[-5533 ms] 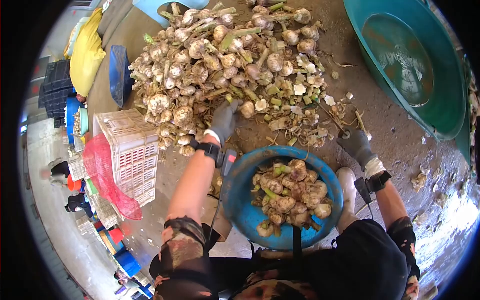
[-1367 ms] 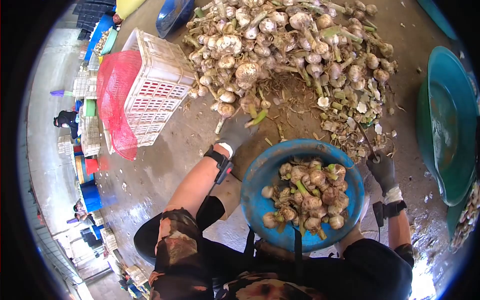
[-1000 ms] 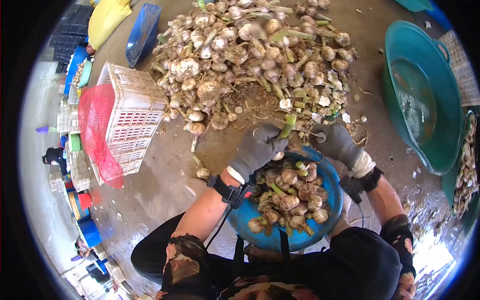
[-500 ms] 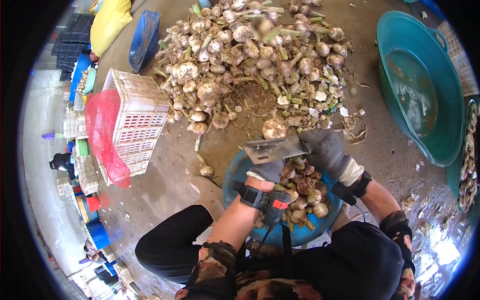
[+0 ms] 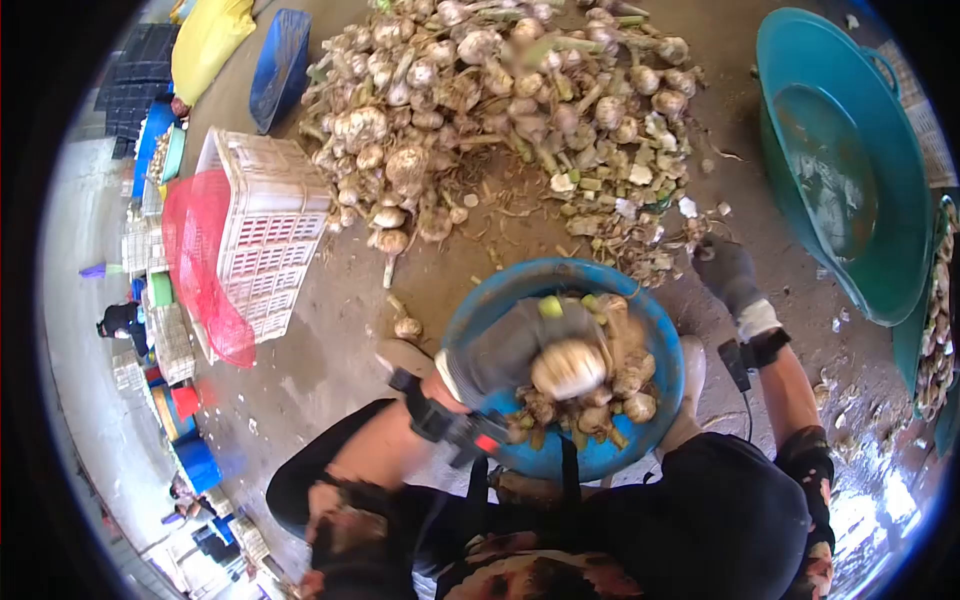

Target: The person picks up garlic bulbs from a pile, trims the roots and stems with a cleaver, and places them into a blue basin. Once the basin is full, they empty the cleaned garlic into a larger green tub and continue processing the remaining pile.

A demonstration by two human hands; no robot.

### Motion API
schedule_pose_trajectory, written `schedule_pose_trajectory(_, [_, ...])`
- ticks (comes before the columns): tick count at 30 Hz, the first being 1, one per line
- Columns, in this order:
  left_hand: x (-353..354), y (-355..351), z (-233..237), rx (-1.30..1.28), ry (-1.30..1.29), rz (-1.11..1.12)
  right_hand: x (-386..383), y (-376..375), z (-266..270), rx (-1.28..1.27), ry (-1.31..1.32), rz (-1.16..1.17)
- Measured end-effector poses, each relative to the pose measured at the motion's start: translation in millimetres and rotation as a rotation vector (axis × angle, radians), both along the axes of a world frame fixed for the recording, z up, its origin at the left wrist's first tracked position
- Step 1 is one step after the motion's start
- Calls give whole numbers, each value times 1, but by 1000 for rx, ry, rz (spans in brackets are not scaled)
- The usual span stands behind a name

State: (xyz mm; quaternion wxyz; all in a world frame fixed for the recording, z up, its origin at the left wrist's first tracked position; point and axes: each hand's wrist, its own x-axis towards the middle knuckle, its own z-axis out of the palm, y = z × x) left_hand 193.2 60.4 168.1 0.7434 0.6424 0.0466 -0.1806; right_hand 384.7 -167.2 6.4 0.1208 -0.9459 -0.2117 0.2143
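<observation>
My left hand (image 5: 505,345), in a dark grey glove and blurred by motion, is low over a blue basin (image 5: 490,297). A large garlic bulb (image 5: 568,370), also blurred, is at its fingers, and the hand appears closed on it. Trimmed garlic bulbs (image 5: 632,375) lie heaped in the basin below. Off to the basin's right, my right hand (image 5: 727,275) is closed in a grey glove near the garlic scraps (image 5: 640,250). What it grips is hidden, and no knife blade shows.
A big heap of garlic with stalks (image 5: 430,95) lies on the floor ahead. White crates (image 5: 270,230) with red netting (image 5: 205,265) stand at left, near a blue scoop (image 5: 279,70). A large green tub (image 5: 850,170) is at right. One bulb (image 5: 407,327) lies beside the basin.
My left hand has come down and back over the basin with the bulb. My right hand, which held a wide-bladed knife at the basin's far rim, has moved right; the blade no longer shows.
</observation>
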Motion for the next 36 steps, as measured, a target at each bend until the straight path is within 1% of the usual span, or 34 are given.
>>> schedule_pose_trajectory(1, [-2,13,2,-26,257,-156,1,1,5,10,1,8])
schedule_pose_trajectory(2, [-11,35,-21,143,144,-135,-1,-1,12,42,87,-19])
schedule_pose_trajectory(4, [-10,81,-35,354,440,124,-7,-2,24,104,307,-97])
schedule_pose_trajectory(6, [-15,123,-89,985,753,-57,-12,-5,5,110,295,-63])
schedule_pose_trajectory(7, [-12,125,-96,984,751,-54,-14,-3,2,115,283,-33])
schedule_pose_trajectory(9, [-10,127,-113,714,746,-319,-18,1,1,92,282,-4])
schedule_pose_trajectory(10, [-19,137,-141,961,29,-723,-18,3,2,71,282,23])
schedule_pose_trajectory(11, [-19,139,-154,954,30,-718,-18,2,0,64,283,27])
schedule_pose_trajectory(15, [-4,133,-194,1185,176,-770,-17,-2,-5,29,327,8])
schedule_pose_trajectory(17, [-3,130,-199,1305,258,-798,-20,-5,-8,28,347,-12])
schedule_pose_trajectory(18, [-7,135,-195,1307,258,-798,-19,-6,-11,31,337,-1])
schedule_pose_trajectory(20, [-11,146,-178,475,325,-17,-18,-5,-13,36,318,2])
schedule_pose_trajectory(21, [-3,146,-176,471,316,-22,-19,-2,-12,18,292,11])
schedule_pose_trajectory(23, [17,144,-171,911,649,24,-21,-1,-10,-6,256,17])
schedule_pose_trajectory(24, [21,139,-176,976,633,138,-22,-1,-12,22,271,18])
schedule_pose_trajectory(25, [29,134,-170,976,619,132,-22,0,-11,52,286,15])
schedule_pose_trajectory(27, [48,121,-147,1132,212,210,-24,4,-1,33,278,-12])
schedule_pose_trajectory(28, [59,113,-141,1262,148,214,-25,2,-6,44,284,-2])
schedule_pose_trajectory(29, [64,113,-147,1257,134,206,-26,-1,-12,54,291,6])
schedule_pose_trajectory(31, [74,118,-168,1306,191,154,-30,-3,-31,68,282,-42])
schedule_pose_trajectory(32, [78,127,-180,1206,339,45,-32,-2,-42,54,206,171])
schedule_pose_trajectory(33, [69,137,-205,1118,289,132,-32,-9,-42,16,127,361])
schedule_pose_trajectory(34, [65,145,-220,1205,260,72,-39,-13,-24,254,332,31])
schedule_pose_trajectory(35, [64,146,-220,1217,80,69,-38,-9,14,139,540,-24])
schedule_pose_trajectory(36, [79,96,-134,807,360,283,-47,-26,18,469,391,-66])
